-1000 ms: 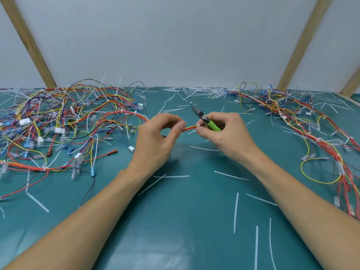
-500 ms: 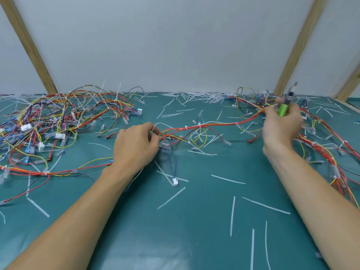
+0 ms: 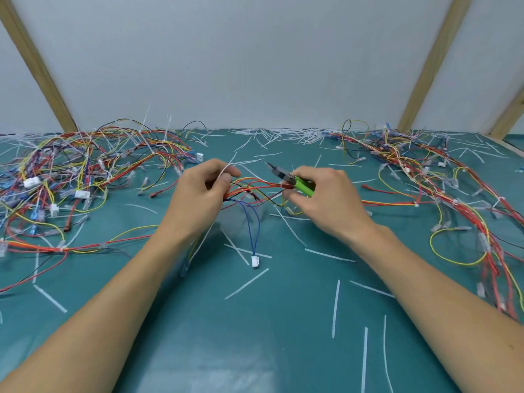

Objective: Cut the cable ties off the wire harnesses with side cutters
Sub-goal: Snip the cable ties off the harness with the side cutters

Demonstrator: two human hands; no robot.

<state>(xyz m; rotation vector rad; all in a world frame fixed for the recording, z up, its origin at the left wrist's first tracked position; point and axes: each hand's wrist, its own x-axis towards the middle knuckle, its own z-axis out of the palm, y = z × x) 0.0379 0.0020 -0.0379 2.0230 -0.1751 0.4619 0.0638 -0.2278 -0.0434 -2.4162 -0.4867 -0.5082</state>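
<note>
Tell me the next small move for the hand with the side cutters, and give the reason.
Probably turn the side cutters down toward the harness stretched between the two hands. The right hand grips the green handles, yet the tip points up and away from the wires. The left hand pinches the bundle, and a white cable tie stands up by its fingers, uncut.

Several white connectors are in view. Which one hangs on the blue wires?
The small white connector at centre, below the hands, touching the mat. The other white connectors lie in the left wire pile.
</note>
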